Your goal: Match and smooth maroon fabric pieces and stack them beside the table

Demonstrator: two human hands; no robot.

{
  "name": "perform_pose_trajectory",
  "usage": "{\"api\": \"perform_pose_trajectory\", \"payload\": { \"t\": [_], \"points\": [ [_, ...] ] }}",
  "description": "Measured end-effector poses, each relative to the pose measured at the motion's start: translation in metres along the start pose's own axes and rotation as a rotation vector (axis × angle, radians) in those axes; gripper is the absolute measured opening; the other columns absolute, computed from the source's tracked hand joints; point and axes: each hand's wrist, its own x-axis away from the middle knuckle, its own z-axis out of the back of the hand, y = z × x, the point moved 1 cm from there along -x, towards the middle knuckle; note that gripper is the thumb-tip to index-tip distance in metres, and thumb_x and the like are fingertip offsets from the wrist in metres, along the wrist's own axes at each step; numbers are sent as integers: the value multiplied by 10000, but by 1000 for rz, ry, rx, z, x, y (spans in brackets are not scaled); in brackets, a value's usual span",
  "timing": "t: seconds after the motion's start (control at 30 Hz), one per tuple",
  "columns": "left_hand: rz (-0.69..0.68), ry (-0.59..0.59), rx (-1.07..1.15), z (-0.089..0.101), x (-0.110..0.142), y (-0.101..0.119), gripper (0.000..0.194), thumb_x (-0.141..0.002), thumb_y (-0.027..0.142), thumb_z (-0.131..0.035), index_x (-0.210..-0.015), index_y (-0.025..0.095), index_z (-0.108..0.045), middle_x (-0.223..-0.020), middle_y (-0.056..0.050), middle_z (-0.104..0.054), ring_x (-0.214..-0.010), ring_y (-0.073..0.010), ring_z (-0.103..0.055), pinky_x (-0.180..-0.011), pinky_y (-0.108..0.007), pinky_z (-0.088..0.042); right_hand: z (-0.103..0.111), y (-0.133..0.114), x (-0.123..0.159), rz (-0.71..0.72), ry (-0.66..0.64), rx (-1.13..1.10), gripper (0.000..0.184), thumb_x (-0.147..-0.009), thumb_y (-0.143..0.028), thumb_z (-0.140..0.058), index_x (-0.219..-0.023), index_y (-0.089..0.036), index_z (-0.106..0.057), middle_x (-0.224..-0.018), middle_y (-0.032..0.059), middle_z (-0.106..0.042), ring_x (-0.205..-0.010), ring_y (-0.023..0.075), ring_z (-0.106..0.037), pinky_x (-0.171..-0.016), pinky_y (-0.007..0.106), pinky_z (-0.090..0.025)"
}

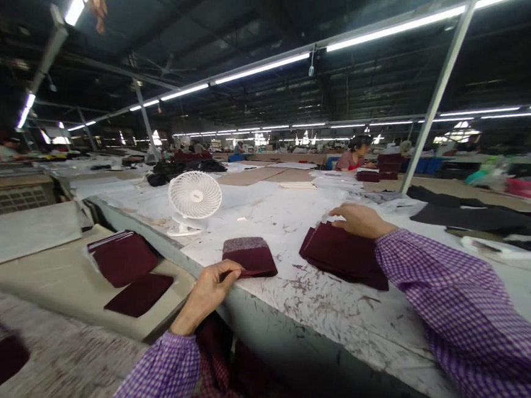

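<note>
My left hand (206, 292) pinches the near edge of a small stack of dark red fabric pieces (249, 256) at the front rim of the white worktable (331, 302); its top piece shows a greyish band. My right hand (360, 220) rests with curled fingers on the far edge of a larger stack of dark red fabric pieces (341, 255) further right on the same table. Both arms wear purple checked sleeves.
A small white desk fan (194, 198) stands behind the small stack. More dark red pieces (125, 258) lie on a lower beige surface to the left. A metal post (434, 99) rises at the right. Another person (355, 154) sits far back.
</note>
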Motion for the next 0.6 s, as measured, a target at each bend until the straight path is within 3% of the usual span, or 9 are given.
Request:
{"api": "perform_pose_trajectory", "payload": {
  "t": [0.07,0.13,0.27,0.37,0.47,0.53,0.6],
  "points": [
    [24,23,-22,-2,0,1,236,-835,325,-507,-877,164,-675,-893,-37,-683,-886,-184,-607,-817,-287,-444,4,-40,7,213,-47,-249,345,-896,-353,-420,-1017,-169,-685,-974,80,-685,-883,202,-612,-769,288,-432],
    [35,37,-36,-3,1,2,236,-834,327,-499,-858,162,-667,-879,-32,-679,-871,-181,-603,-807,-281,-438,4,-81,15,421,-130,-465,367,-889,-427,-439,-982,-174,-688,-903,48,-693,-799,166,-613,-696,248,-429],
    [34,44,-74,-3,1,4,238,-843,317,-476,-827,165,-657,-828,-21,-667,-826,-168,-595,-770,-267,-431,-13,-138,23,519,-145,-453,340,-797,-466,-590,-990,-204,-688,-784,18,-681,-672,139,-582,-601,229,-367],
    [13,30,-100,-3,1,9,233,-848,331,-480,-848,168,-646,-829,-19,-666,-815,-161,-598,-755,-259,-434,-25,-155,21,497,-67,-347,179,-836,-318,-549,-845,-215,-696,-740,6,-673,-652,130,-566,-586,232,-326],
    [9,11,-208,-7,-3,19,276,-814,402,-555,-972,186,-620,-875,-21,-672,-782,-162,-605,-698,-255,-438,-28,-163,19,470,67,-273,222,-892,-274,-463,-839,-202,-666,-762,22,-672,-664,137,-562,-584,243,-309],
    [13,9,-378,-12,-9,27,302,-807,408,-572,-1027,205,-612,-900,-32,-677,-784,-180,-611,-664,-262,-421,-28,-167,18,500,151,-334,228,-919,-284,-435,-881,-201,-644,-802,20,-671,-697,136,-568,-603,238,-324],
    [33,19,-554,-16,-15,31,224,-858,358,-507,-962,211,-641,-880,-45,-685,-800,-198,-619,-655,-269,-395,-29,-170,16,508,204,-504,210,-931,-255,-419,-938,-199,-621,-815,3,-671,-686,113,-573,-625,221,-351]
  ]
}}
